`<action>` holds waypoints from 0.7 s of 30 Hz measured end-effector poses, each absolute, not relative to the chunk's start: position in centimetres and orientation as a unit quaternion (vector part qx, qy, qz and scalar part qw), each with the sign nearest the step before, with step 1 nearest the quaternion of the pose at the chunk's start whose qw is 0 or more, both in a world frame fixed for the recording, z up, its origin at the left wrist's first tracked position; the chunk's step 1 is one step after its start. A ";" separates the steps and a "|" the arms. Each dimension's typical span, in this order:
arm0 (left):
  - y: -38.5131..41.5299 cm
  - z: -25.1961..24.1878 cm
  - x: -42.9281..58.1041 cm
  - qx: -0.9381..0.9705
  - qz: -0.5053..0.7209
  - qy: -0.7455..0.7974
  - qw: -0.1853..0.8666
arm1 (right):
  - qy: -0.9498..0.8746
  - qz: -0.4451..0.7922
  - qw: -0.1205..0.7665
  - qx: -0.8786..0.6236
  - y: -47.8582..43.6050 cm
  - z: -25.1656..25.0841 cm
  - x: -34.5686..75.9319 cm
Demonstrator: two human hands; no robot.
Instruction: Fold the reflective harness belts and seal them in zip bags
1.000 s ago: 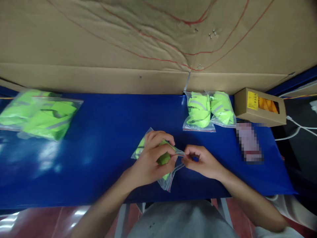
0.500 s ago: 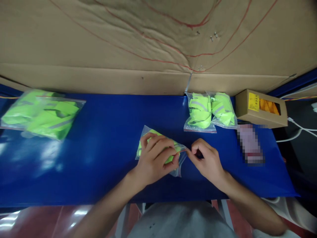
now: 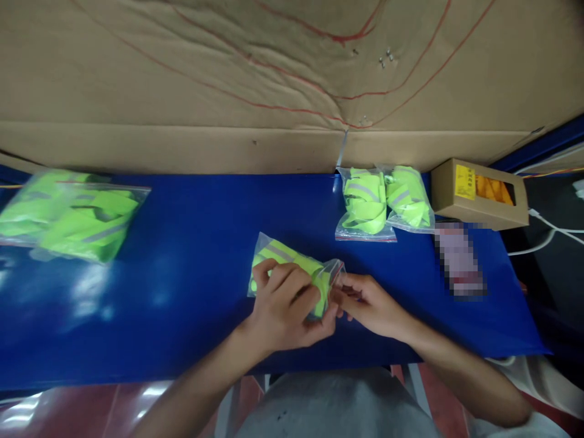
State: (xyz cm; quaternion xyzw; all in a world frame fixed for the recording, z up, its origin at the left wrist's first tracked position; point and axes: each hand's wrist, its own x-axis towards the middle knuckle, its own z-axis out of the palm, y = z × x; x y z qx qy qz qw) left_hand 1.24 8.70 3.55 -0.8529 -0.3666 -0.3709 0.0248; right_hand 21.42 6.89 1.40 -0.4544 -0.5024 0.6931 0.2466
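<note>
A clear zip-lock bag (image 3: pixel 261 244) lies near the middle of the blue table, with a folded neon-yellow reflective strap (image 3: pixel 292 253) inside it. My left hand (image 3: pixel 287 304) rests over the bag with its fingers curled, gripping it near the thumb by the red-lined end. At that right end, my right hand (image 3: pixel 365 302) pinches the bag's edge between thumb and fingers. The two hands nearly meet at the lower right corner of the bag, and part of the strap is hidden beneath the left hand.
Two similar filled bags (image 3: pixel 365 201) lie at the back right beside a cardboard box (image 3: pixel 497 210). A blurred pinkish rectangle (image 3: pixel 460 258) is in front of the box. More filled bags (image 3: pixel 98 225) overlap at the far left. A cardboard panel (image 3: pixel 205 149) stands behind the blue table (image 3: pixel 196 219).
My right hand has moved left and down onto the bag's open-looking end, which now stands up more. More of the strap shows as my left thumb has shifted toward the right hand.
</note>
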 end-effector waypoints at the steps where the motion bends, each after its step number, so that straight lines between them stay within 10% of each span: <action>1: 8.5 3.7 1.4 -0.856 -0.361 -0.368 0.030 | -0.497 0.689 0.260 -0.459 7.0 1.3 21.5; 21: 8.8 3.9 1.5 -0.896 -0.236 -0.373 -0.041 | -0.612 0.578 0.276 -0.464 7.7 1.4 21.7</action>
